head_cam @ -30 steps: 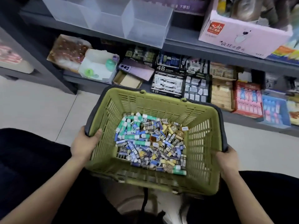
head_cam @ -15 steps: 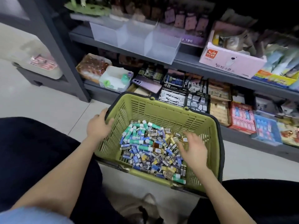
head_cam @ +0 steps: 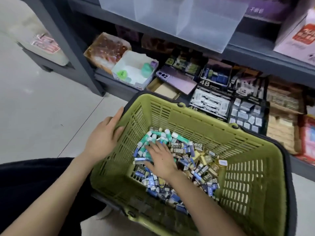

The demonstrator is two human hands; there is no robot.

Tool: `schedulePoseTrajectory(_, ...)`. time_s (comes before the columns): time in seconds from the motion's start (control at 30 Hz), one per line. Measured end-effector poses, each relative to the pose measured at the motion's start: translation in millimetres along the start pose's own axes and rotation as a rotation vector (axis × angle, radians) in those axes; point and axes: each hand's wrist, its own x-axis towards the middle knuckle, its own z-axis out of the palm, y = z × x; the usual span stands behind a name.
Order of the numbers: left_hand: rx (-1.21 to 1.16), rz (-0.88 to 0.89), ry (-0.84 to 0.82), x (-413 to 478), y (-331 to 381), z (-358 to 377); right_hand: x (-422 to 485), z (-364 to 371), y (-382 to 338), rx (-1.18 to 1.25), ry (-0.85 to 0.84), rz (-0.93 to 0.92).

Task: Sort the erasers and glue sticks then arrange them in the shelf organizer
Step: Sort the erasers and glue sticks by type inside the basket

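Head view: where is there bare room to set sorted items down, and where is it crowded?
Bare: tile floor left of the basket, between shelf post and leg; the clear organizer shows nothing inside. Crowded: the basket bottom, heaped with erasers and glue sticks under the right hand; lower-shelf boxes sit edge to edge.

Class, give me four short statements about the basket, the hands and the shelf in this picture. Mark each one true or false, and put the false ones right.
1. The left hand holds the rim of the green basket. True.
2. The right hand lifts a glue stick above the basket. False: it rests with fingers spread on the pile inside the basket.
3. The glue sticks lie mostly at the far left end of the pile. True.
4. The clear organizer on the shelf is packed with erasers. False: no erasers show in it; the erasers are in the basket.
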Motion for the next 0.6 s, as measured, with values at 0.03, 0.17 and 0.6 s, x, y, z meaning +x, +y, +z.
schedulePoseTrajectory(0.03,-0.007,-0.005,-0.001,1,0,0,14,3,2,0.0,-0.009,-0.006)
schedulePoseTrajectory(0.17,-0.012,-0.004,0.009,0,-1,1,53,15,9,-0.091,-0.066,0.006)
schedulePoseTrajectory(0.6,0.047,0.047,0.027,2,-9,0,13,-9,37,-0.288,-0.303,0.014)
